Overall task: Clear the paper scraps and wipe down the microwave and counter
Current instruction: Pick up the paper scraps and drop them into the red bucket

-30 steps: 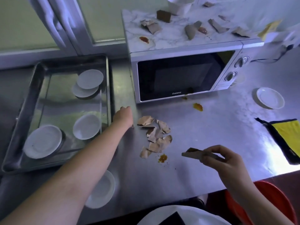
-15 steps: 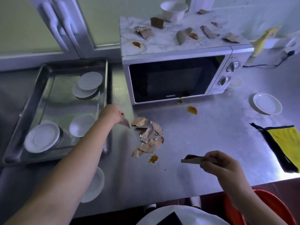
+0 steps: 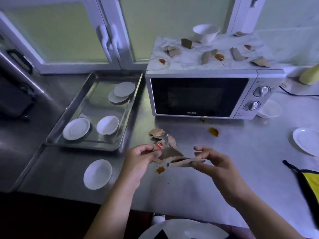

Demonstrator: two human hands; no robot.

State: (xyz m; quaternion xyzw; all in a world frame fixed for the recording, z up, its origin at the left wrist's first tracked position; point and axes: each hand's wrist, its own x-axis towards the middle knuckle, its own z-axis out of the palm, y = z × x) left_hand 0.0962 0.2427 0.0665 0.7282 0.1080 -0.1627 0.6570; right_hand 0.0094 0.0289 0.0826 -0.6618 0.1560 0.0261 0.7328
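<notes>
**Paper scraps [image 3: 164,140] in both hands, in front of the microwave [image 3: 198,95]**

The left hand [image 3: 138,157] has thumb and fingertips pinched on a small scrap with a red mark [image 3: 159,146]. The right hand [image 3: 212,161] is clamped on a long brown piece [image 3: 179,163] that points across toward the left hand. The two hands are close together, and the pieces they hold nearly meet between them.

Just beyond the hands, the rest of the paper scraps lie in a loose heap on the steel surface [image 3: 259,161]. On the near side, between the hands, there is an orange smear [image 3: 160,169]. A second smear [image 3: 213,131] sits beyond the right hand, near the foot of the microwave.

Farther off stands the microwave with its door shut. Its marbled top carries more torn pieces [image 3: 172,51], red blots [image 3: 163,61] and a white bowl [image 3: 206,32].

Left of the left hand a white saucer [image 3: 97,174] rests on the surface. Beyond the saucer is a metal tray [image 3: 82,145] holding white dishes. Well to the right of the right hand are a white plate [image 3: 306,143] and a yellow cloth [image 3: 312,181].
</notes>
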